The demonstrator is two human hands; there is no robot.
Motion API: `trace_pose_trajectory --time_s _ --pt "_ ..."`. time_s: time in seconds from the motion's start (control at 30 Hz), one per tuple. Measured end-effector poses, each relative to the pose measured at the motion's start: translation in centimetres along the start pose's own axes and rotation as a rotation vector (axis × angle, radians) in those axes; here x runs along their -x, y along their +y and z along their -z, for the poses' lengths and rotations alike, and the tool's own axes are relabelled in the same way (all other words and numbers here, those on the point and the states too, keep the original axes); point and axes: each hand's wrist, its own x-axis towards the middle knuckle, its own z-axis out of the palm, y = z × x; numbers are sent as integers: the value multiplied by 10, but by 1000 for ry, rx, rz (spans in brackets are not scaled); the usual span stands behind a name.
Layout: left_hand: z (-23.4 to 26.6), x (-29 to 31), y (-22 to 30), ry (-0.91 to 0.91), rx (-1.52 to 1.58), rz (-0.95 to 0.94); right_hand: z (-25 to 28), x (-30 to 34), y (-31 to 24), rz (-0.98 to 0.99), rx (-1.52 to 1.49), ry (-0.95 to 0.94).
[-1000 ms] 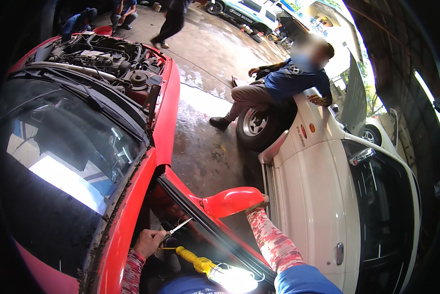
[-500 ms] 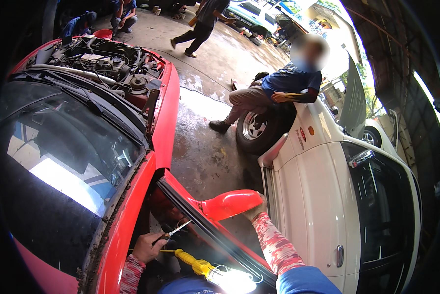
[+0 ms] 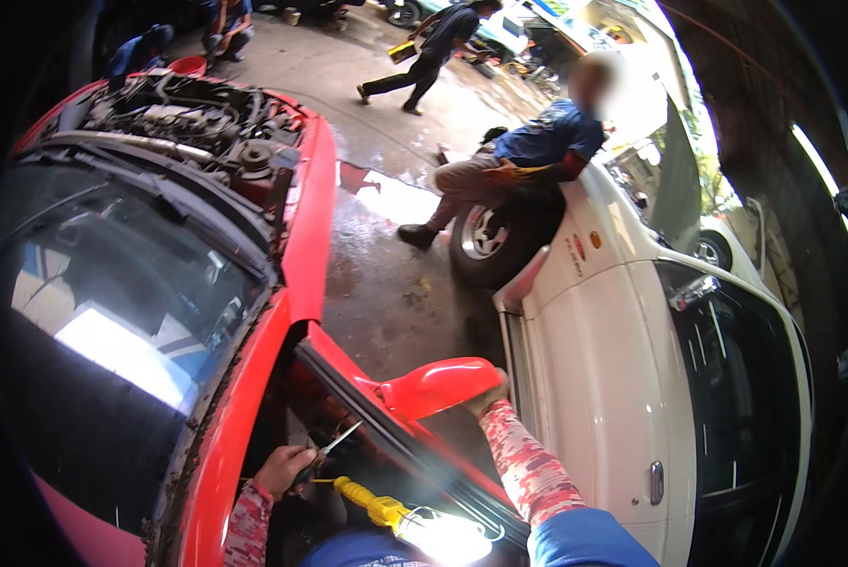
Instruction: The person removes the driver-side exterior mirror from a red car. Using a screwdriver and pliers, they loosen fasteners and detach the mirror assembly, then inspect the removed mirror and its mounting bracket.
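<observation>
My left hand (image 3: 284, 470) is closed around the handle of a screwdriver (image 3: 343, 437) inside the red car's open doorway. Its bare metal shaft slants up to the right, with the tip close to the inner edge of the open red door (image 3: 343, 364); whether it touches is unclear. My right hand (image 3: 492, 397) grips the outer end of the red side mirror (image 3: 441, 386), its fingers partly hidden behind the housing. Below the mirror, a lit yellow work lamp (image 3: 372, 501) lies by the door, its glare washing out the nearby door panel.
The red car's windshield (image 3: 131, 293) and exposed engine bay (image 3: 197, 132) are at left. A white vehicle (image 3: 613, 350) stands close on the right. Someone in a blue shirt (image 3: 551, 137) sits on its front tire (image 3: 499, 236). Another person (image 3: 443, 47) walks across the concrete beyond.
The picture has shifted slightly. The walking person has moved to the right, and the seated person's head has turned. Both my hands keep their holds, with the screwdriver almost unmoved.
</observation>
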Motion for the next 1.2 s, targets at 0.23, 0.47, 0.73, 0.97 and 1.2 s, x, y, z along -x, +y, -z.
trace_pose_trajectory --time_s 0.23,0.47,0.73,0.97,1.2 --pt "6 9 4 109 -497 -709 -24 12 29 186 -82 229" --pt "-23 -2 -12 525 -802 -909 -13 2 52 266 -217 219" --pt "0 -18 -27 274 -444 -342 -9 -8 63 288 -173 210" --pt "11 -6 -7 195 -373 -301 -19 -5 60 291 -133 258" --pt "-1 8 2 341 -660 -735 8 30 19 211 499 585"
